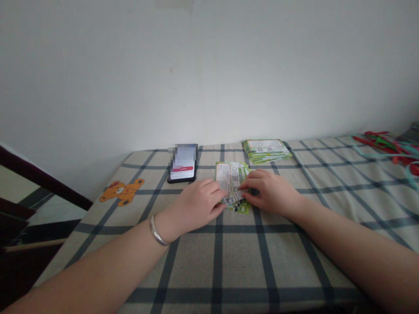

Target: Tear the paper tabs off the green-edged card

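Note:
Several printed green-and-white leaflets [225, 172] lie in a loose pile on the checked tablecloth, straight in front of me. My left hand [204, 200] pinches the near left edge of the top leaflet, whose near part looks bent up. From the other side, my right hand [266, 189] grips the right edge of that leaflet with thumb and fingers. A second stack of the same leaflets [266, 148] rests farther back, just beyond my right hand. A silver bangle [158, 231] circles my left wrist.
A phone [182, 165] with a lit screen stands left of the leaflets. An orange bear cut-out [121, 192] lies near the table's left edge. Red, green and pale blue strips [389, 150] are heaped at the far right. A white wall [209, 78] rises behind the table.

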Motion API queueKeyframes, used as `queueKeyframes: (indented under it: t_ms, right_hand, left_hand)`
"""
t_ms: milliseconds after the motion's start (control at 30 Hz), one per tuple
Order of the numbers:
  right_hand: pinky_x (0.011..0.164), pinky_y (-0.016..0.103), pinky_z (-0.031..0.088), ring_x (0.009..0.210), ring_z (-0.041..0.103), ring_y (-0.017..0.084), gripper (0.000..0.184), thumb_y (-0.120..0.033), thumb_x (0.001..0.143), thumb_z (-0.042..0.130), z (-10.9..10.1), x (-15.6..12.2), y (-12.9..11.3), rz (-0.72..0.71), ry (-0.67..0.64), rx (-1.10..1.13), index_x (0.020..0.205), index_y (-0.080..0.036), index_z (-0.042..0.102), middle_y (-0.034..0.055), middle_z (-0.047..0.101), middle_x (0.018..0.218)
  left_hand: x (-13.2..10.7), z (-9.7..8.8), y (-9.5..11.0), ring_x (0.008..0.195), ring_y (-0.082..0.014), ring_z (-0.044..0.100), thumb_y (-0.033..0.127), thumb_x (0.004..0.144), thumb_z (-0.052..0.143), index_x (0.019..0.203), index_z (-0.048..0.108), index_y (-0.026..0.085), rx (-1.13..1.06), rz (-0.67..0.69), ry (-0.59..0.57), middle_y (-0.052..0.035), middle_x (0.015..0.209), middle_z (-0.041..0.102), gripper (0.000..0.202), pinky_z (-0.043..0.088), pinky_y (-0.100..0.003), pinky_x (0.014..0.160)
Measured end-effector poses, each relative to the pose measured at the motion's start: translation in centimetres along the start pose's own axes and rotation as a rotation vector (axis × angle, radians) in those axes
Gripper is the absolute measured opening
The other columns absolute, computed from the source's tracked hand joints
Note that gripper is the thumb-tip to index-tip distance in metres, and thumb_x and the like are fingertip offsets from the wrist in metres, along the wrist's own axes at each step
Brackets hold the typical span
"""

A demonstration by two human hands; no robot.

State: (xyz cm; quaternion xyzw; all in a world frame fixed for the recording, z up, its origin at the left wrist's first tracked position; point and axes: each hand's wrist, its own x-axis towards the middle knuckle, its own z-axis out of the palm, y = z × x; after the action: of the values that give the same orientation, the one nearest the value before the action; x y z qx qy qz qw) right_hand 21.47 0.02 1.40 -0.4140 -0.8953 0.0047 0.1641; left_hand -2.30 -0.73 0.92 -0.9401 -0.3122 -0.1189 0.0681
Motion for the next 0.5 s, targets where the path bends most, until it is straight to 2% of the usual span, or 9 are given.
queueKeyframes:
  t_ms: [133,333,500]
  right_hand:
    - [0.077,0.033,0.045,0.087,0.058,0.020,0.020,-0.034,0.084,0.062,0.1,0.1,0.1,-0.012,0.007,0.070,0.095,-0.020,0.070,0.0064,0.066,0.089]
    - [0.077,0.033,0.044,0.087,0.058,0.020,0.019,-0.034,0.081,0.065,0.0,0.2,-0.1,-0.008,-0.015,0.090,0.091,-0.018,0.068,0.0049,0.066,0.086]
    - [0.073,0.031,0.044,0.084,0.058,0.020,0.018,-0.035,0.080,0.066,0.0,0.2,-0.9,0.028,0.022,0.076,0.086,-0.018,0.066,0.0049,0.066,0.083]
  left_hand:
    - [0.1,0.2,-0.2,0.092,-0.0231,0.055,0.030,0.088,0.057,0.106,0.063,0.016,-0.028,-0.012,0.012,-0.0073,0.094,0.062,0.023,0.048,-0.039,0.080]
    - [0.2,0.4,0.2,0.094,-0.0226,0.055,0.022,0.086,0.057,0.101,0.061,0.016,-0.128,-0.109,0.039,-0.0066,0.097,0.062,0.017,0.047,-0.040,0.084]
    - [0.4,0.8,0.1,0.094,-0.0224,0.057,0.027,0.084,0.064,0.101,0.059,0.017,-0.246,-0.175,0.105,-0.0049,0.096,0.064,0.021,0.047,-0.040,0.084]
